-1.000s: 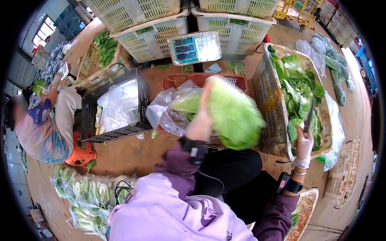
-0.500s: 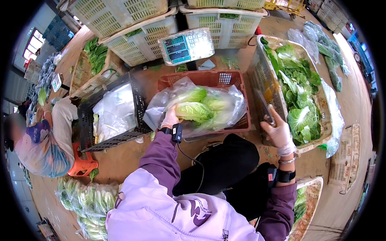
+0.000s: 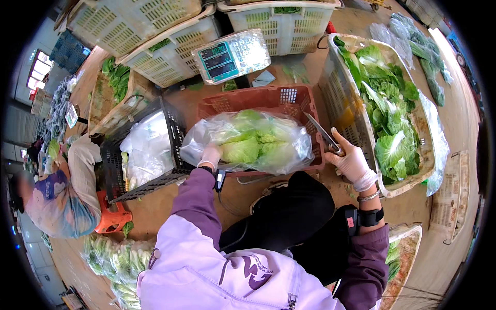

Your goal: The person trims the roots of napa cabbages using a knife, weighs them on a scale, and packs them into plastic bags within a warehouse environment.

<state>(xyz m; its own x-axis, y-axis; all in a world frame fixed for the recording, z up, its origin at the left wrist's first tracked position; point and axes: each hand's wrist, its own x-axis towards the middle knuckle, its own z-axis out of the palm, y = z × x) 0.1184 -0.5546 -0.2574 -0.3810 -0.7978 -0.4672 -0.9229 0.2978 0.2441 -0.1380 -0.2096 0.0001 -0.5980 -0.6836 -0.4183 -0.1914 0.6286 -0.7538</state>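
Observation:
Several heads of leafy green lettuce [image 3: 243,151] lie inside a clear plastic bag [image 3: 292,147], which rests in a red-brown plastic crate [image 3: 219,106]. My left hand [image 3: 211,155], in a pale thin glove, is at the bag's left end, closed on the plastic beside the lettuce; its fingertips are partly hidden. Right of the bag, my gloved right hand [image 3: 352,161] grips a knife [image 3: 322,132] by its handle. The blade slants up and left over the crate's right rim, apart from the lettuce.
A digital scale display [image 3: 231,56] stands behind the crate. A black crate [image 3: 178,135] with plastic bags [image 3: 149,142] is at left; a pale crate of leafy greens [image 3: 402,178] is at right. Stacked crates [image 3: 281,28] rise behind. Another person [image 3: 64,194] sits far left.
My left hand has shifted left and down from the lettuce to the bag's end, and the plastic now covers more of the lettuce. The knife has tilted further left over the crate.

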